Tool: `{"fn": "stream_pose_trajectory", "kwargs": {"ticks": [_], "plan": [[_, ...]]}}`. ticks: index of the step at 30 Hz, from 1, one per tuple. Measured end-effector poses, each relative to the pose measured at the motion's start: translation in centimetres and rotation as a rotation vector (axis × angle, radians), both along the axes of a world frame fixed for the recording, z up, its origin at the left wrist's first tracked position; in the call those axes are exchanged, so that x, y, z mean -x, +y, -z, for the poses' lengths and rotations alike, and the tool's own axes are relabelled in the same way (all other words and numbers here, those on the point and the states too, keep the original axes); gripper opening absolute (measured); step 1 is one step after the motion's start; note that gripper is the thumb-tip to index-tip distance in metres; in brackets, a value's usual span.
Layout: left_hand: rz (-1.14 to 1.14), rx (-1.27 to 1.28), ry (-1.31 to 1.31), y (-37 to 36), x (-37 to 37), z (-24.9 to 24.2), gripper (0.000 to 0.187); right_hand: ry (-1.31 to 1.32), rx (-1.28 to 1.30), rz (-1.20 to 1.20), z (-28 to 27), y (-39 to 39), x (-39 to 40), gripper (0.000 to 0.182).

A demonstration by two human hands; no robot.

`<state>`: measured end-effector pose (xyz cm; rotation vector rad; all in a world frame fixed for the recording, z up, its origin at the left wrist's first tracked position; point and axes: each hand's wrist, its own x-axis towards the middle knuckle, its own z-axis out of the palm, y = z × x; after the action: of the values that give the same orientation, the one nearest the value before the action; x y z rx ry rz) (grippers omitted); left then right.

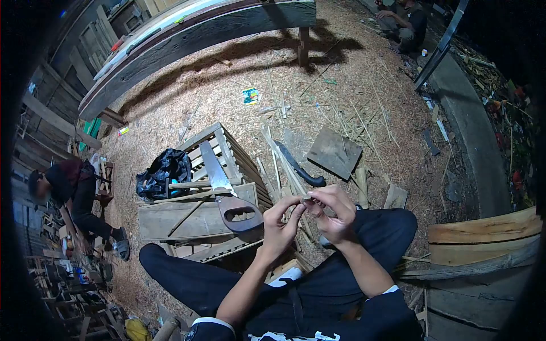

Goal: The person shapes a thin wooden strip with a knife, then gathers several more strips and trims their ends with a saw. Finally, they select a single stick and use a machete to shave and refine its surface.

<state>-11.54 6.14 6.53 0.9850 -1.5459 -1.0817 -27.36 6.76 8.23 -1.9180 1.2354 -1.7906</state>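
Both hands meet in front of my lap, fingertips pinched together. My left hand (280,227) is closed, its thumb and forefinger touching a small pale thing too tiny to name. The fingers of my right hand (335,215) close on the same spot from the other side. Just beyond them lies a curved blade with a black handle (310,179), among thin wood strips (270,145). Left of my hands, a handsaw (215,167) with a wooden handle rests on a slatted wooden crate (199,221).
A black plastic bag (165,173) sits on the crate's left side. A square board (334,153) lies on the shaving-covered floor. A long workbench (216,48) stands ahead. One person (74,193) bends at left; another (404,25) sits at far right. Planks (483,241) lie at right.
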Motion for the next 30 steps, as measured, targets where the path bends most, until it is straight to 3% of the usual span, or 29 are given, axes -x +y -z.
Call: {"fn": "stream_pose_trajectory", "kwargs": {"ticks": [14,19,30], "plan": [[-0.009,0.023,-0.005,-0.51,0.09,0.29,0.028,-0.001,0.003,0.008,0.65,-0.08,-0.23,0.032],[0.004,0.211,-0.014,-1.01,-0.09,0.76,0.028,0.042,0.051,0.007,0.63,-0.31,-0.18,0.031],[-0.043,0.162,-0.011,-0.88,0.12,0.48,0.026,0.019,0.037,0.015,0.59,-0.15,-0.28,0.029]]}}
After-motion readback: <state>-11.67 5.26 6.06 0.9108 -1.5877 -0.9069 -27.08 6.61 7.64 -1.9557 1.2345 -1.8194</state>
